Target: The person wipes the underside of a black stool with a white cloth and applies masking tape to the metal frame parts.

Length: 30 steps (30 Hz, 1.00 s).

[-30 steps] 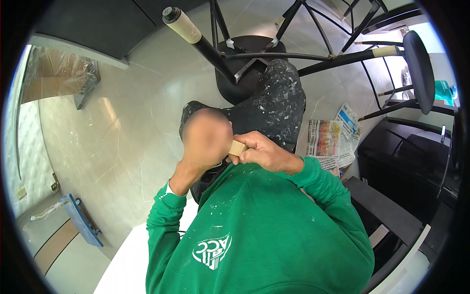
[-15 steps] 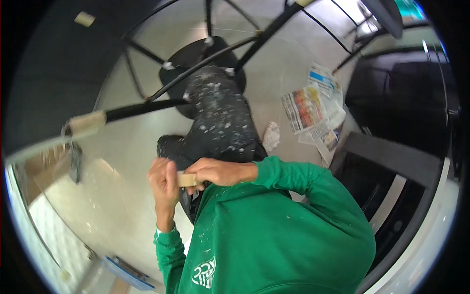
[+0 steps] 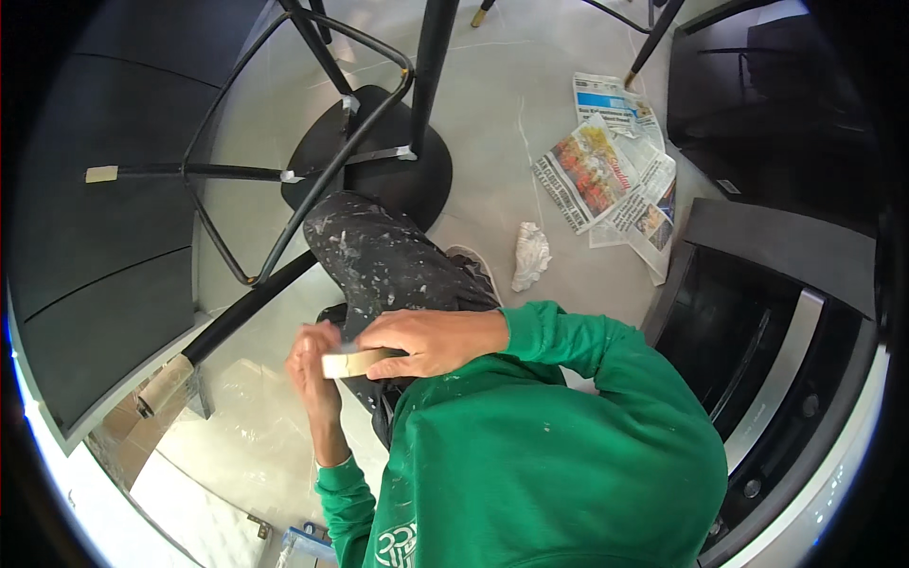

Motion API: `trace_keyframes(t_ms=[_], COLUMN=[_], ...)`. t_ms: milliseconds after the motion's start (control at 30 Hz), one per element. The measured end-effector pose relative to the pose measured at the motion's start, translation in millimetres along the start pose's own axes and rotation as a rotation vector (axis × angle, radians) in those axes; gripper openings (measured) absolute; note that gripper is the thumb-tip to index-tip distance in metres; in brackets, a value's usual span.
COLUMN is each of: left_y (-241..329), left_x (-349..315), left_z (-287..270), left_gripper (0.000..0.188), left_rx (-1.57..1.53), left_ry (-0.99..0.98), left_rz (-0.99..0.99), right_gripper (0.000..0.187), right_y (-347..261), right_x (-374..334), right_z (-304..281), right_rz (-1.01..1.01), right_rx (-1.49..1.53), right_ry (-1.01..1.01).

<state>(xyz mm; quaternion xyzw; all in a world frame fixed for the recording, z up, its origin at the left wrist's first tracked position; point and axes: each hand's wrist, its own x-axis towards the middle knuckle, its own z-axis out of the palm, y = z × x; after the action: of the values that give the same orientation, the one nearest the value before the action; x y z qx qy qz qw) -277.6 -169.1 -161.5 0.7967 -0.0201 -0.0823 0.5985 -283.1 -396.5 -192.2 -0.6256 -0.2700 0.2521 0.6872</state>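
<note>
My right hand (image 3: pixel 431 339) is closed around a roll of cream masking tape (image 3: pixel 352 363), its edge turned to the left. Close beside the roll, my left hand (image 3: pixel 312 364) has its fingers curled in; the fingertips are smeared by motion, and what they pinch is hidden. Both hands are above my paint-spattered dark trousers (image 3: pixel 365 260). In front of my knee a black stool (image 3: pixel 431 175) stands upside down with its seat on the floor. Tan tape (image 3: pixel 163 386) wraps the end of its nearest leg, and another leg end (image 3: pixel 101 174) at the left bears tape too.
Spread newspapers (image 3: pixel 606 175) lie on the grey floor at the right, with a crumpled white cloth or paper (image 3: pixel 531 256) nearer me. A black appliance with a silver strip (image 3: pixel 776 364) stands at my right. Dark panels (image 3: pixel 104 265) rise at the left. A blue-edged object (image 3: pixel 308 542) is low left.
My left hand has shifted slightly from the tape roll, and the roll now points more to the left. The view has swung, so the stool and newspapers appear displaced.
</note>
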Motion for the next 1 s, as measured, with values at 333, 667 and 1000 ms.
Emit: trace_keyframes(t_ms=[333, 667, 1000], left_y=[14, 18, -2], left_x=[-31, -49, -60], left_z=[-7, -12, 1], left_gripper=[0.036, 0.019, 0.014], left_rx=[0.089, 0.324, 0.45], left_ry=[0.13, 0.253, 0.237], left_rz=[-0.016, 0.076, 0.127], right_gripper=[0.033, 0.027, 0.024], right_y=[-11, -18, -7], right_x=[21, 24, 16], right_z=[25, 43, 50], right_rz=[0.046, 0.021, -0.124], right_rx=[-0.146, -0.492, -0.498], right_ry=[0.245, 0.127, 0.152])
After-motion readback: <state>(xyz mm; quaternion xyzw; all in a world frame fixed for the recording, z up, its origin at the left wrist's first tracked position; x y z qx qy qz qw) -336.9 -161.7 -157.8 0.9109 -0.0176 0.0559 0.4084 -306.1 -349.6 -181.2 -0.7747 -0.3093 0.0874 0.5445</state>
